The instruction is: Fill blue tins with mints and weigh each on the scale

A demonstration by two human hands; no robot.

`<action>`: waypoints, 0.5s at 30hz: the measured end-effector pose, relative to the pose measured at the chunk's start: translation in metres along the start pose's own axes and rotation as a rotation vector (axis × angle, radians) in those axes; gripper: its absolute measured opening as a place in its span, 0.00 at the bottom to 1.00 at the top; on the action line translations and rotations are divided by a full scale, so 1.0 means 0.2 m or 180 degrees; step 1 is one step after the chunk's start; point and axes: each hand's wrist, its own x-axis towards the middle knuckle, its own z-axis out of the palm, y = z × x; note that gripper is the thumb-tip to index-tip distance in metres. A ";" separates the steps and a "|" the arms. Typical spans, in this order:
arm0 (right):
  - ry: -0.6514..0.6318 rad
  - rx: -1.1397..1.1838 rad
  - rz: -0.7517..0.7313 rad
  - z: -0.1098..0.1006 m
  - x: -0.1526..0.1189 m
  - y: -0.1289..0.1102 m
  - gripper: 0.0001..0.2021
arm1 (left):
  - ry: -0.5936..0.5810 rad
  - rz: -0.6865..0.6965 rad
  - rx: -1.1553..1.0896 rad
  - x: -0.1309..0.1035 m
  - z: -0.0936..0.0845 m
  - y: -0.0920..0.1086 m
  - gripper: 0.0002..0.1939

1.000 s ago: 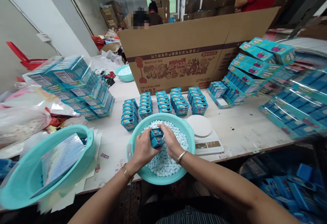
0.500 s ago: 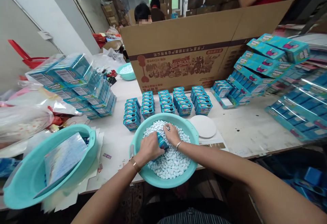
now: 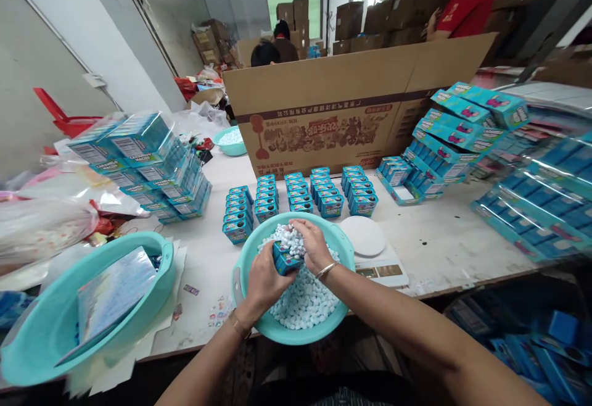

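Note:
My left hand (image 3: 268, 277) is wrapped round small blue candy boxes (image 3: 285, 260), held over a turquoise basin (image 3: 243, 252). Small pale candies (image 3: 303, 307) fill much of the basin. Cupped at the right of the boxes, my right hand (image 3: 312, 242) holds a heap of candies (image 3: 291, 238) against their tops. Its fingers are curled around the heap. How many boxes I hold is partly hidden by the hand and the candies. Beyond the basin, rows of similar blue boxes (image 3: 300, 195) stand on the white table (image 3: 430, 239).
A kitchen scale (image 3: 365, 236) sits right of the basin, and a big carton (image 3: 333, 116) stands behind the rows. Wrapped box stacks (image 3: 152, 171) are at left, display trays (image 3: 453, 140) at right. Another turquoise basin (image 3: 161, 245) holds a flat packet. A person in red (image 3: 469, 8) is beyond the carton.
Both hands have risen out of the candies. The right hand has brought a heap of candies up onto the boxes in the left hand. The view has tilted slightly upward.

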 end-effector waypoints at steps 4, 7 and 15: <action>-0.0058 -0.0181 -0.0055 -0.01 -0.04 0.01 0.12 | 0.0108 0.0131 0.0046 -0.01 -0.01 -0.01 0.35; -0.0022 -0.0248 -0.0100 -0.03 -0.04 0.04 0.12 | 0.0099 0.0138 0.0068 -0.01 -0.02 -0.01 0.34; 0.0012 -0.0412 -0.0158 -0.05 -0.04 0.05 0.15 | -0.0081 0.0431 0.0342 0.00 -0.02 -0.01 0.34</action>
